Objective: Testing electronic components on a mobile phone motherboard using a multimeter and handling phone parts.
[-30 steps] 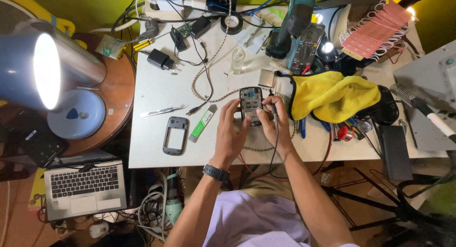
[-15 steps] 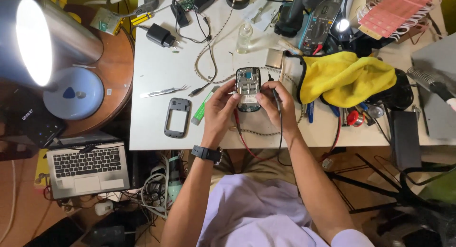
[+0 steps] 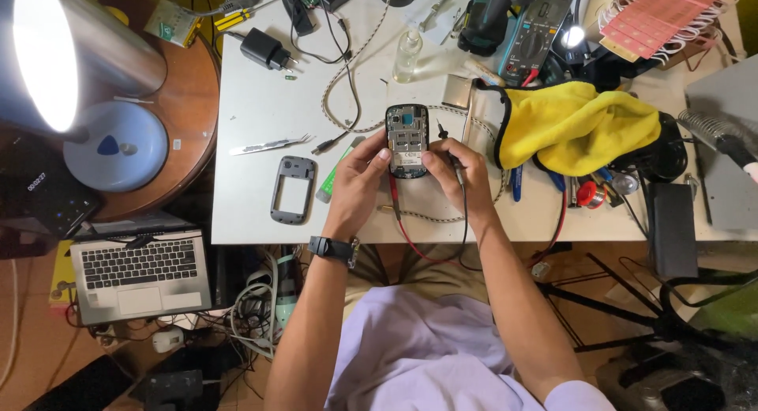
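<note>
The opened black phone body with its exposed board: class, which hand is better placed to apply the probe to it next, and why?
Probably the right hand: it grips the thin black probe beside the opened black phone body, while the left hand steadies the phone's side.

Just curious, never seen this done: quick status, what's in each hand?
Left hand grips opened phone. Right hand holds black probe at its edge. Braided cable, yellow cloth crowd close.

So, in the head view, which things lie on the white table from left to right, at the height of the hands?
Grey phone frame → left hand → opened phone → right hand → yellow cloth.
</note>
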